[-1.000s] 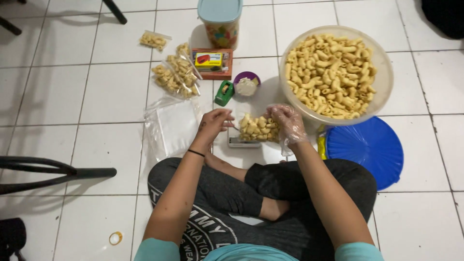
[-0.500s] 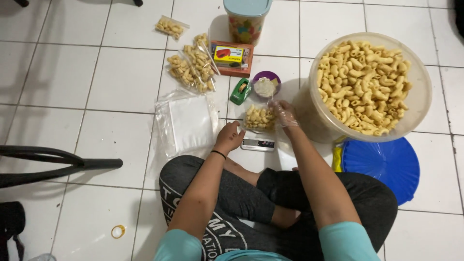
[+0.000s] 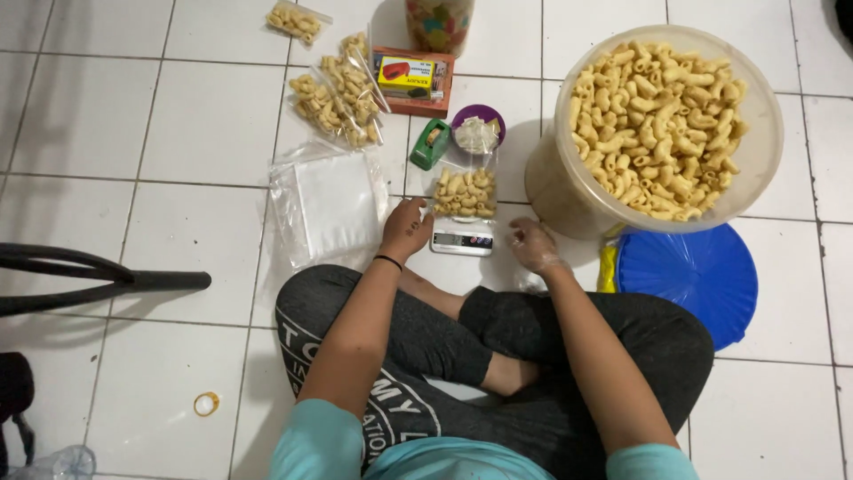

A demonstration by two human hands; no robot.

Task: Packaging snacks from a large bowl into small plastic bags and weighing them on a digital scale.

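The patterned canister (image 3: 438, 22) at the floor's far edge is cut off by the top of the view, its lid out of sight; the scale (image 3: 462, 238) lies largely hidden under the bag of macaroni snacks (image 3: 465, 191), its display too small to read; the blue lid (image 3: 689, 280) runs partly under the big tub (image 3: 657, 124); the dark object (image 3: 16, 396) at the left edge is cropped.

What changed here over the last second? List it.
The right hand, in a clear glove, let go of the bag of snacks and drew back toward the body. The bag now sits alone on the scale. The left hand dropped beside the scale. The big tub and blue lid stayed put.
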